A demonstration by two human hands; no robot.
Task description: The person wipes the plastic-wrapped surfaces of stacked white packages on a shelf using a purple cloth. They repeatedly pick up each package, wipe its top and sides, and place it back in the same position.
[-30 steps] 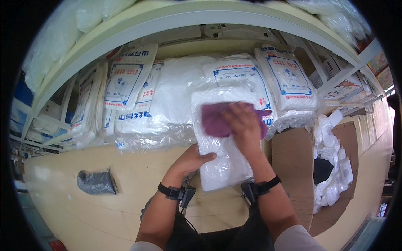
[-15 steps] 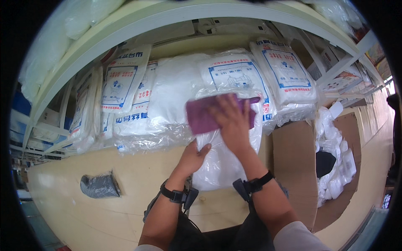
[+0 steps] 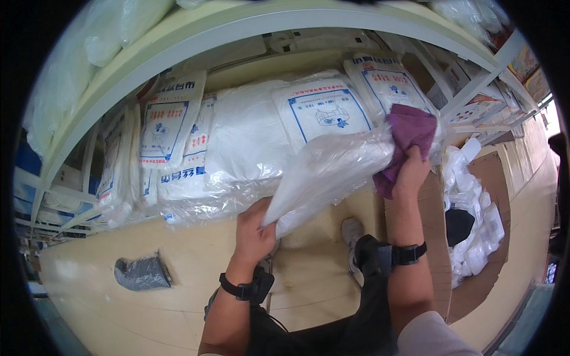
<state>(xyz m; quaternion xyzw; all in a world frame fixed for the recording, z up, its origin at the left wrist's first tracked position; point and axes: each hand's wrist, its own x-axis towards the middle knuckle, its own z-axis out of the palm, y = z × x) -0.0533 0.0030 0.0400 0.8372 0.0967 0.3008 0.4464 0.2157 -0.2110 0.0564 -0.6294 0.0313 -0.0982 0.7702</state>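
A white plastic-wrapped package [image 3: 329, 169] is held up at a slant between my hands, in front of the lower shelf. My left hand [image 3: 255, 231] is closed on its near left end. At its far right end, my right hand [image 3: 411, 174] grips a purple cloth [image 3: 409, 133], which lies bunched against the plastic; whether the fingers also pinch the package is hidden. Behind it lie more white packages, one with a blue-framed print [image 3: 329, 113], and a bare white one [image 3: 246, 130] beside it.
A cardboard box [image 3: 475, 291] at the right holds white plastic-wrapped pieces and a black item [image 3: 459, 227]. A grey item in clear wrap [image 3: 142, 273] lies on the floor at left. The upper shelf's pale edge [image 3: 285, 19] arches above, with plastic bags on it.
The package has been lifted and tilted from upright in front of me. My right hand has carried the purple cloth rightward, from the package's face to its far end.
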